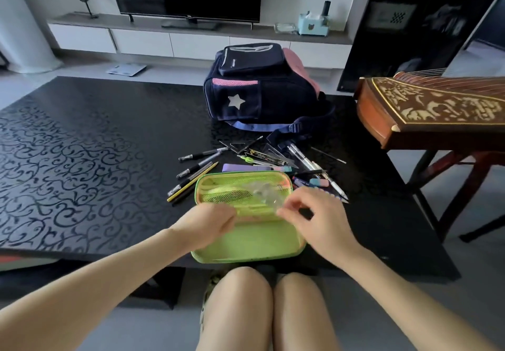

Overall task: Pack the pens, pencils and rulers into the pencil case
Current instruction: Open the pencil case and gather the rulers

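Observation:
A lime-green pencil case (254, 241) lies open at the table's near edge, its mesh-pocket half (232, 195) toward the far side. My left hand (207, 223) rests on the case's middle fold, fingers curled on the fabric. My right hand (314, 219) pinches a clear, blurred item (265, 195), apparently a transparent ruler, over the mesh pocket. Black pens (202, 155) and a yellow pencil (191, 182) lie left of the case. Clear set squares (276, 151), several pens (306, 159) and erasers (318, 182) lie behind and to the right.
A navy and pink backpack (254, 88) stands on the black patterned table (82, 159) behind the stationery. A carved wooden zither (437, 107) on a stand juts in at the right. My knees (267, 309) are under the table's near edge.

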Demonstrator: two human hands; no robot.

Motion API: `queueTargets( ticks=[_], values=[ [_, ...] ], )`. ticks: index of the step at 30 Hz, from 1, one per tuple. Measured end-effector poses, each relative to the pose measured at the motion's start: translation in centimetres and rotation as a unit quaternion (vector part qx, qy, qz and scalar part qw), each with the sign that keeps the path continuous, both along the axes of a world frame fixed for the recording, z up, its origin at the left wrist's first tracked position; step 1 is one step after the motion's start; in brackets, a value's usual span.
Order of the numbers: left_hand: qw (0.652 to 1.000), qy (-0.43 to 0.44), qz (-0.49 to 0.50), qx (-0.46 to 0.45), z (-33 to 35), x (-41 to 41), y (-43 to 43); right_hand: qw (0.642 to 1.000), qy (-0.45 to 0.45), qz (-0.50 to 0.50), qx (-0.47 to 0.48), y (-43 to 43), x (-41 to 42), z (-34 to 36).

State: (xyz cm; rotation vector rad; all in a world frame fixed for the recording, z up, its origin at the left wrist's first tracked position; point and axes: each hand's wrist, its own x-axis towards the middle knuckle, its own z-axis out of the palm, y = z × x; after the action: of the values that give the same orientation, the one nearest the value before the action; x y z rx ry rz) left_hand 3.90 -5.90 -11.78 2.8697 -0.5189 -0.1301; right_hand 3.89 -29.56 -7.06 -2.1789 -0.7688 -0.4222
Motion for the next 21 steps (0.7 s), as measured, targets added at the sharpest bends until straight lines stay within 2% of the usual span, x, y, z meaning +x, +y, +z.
queueTargets(
  ticks=[2, 4, 9, 11, 15, 18, 21],
  values=[
    [0.991, 0.03, 0.092, -0.093, 0.9, 1.1, 0.7, 0.984, -0.106, 0.048, -0.133, 0.8, -0.1, -1.7],
    [0.979, 0.048, 0.127, -0.155, 1.3, 2.2, 1.3, 0.954, -0.153, 0.065, -0.249, 2.2, 0.3, -3.5],
    [0.982, 0.071, 0.105, -0.142, 2.0, 3.5, 0.9, 0.892, -0.139, 0.052, -0.426, 6.8, 0.6, -6.9],
    [0.984, 0.066, 0.098, -0.136, 1.8, 3.9, 1.1, 0.887, -0.116, 0.076, -0.441, 7.7, 0.7, -7.8],
    [0.984, 0.069, 0.085, -0.142, 1.4, 4.3, 1.6, 0.914, -0.051, 0.114, -0.387, 7.3, 0.5, -7.2],
    [0.982, 0.084, 0.065, -0.159, 1.6, 4.1, 1.6, 0.917, 0.006, 0.151, -0.369, 5.9, 0.6, -6.7],
    [0.981, 0.109, 0.048, -0.155, 1.5, 3.9, 1.9, 0.916, -0.013, 0.129, -0.38, 4.1, 0.8, -6.3]
  ],
)
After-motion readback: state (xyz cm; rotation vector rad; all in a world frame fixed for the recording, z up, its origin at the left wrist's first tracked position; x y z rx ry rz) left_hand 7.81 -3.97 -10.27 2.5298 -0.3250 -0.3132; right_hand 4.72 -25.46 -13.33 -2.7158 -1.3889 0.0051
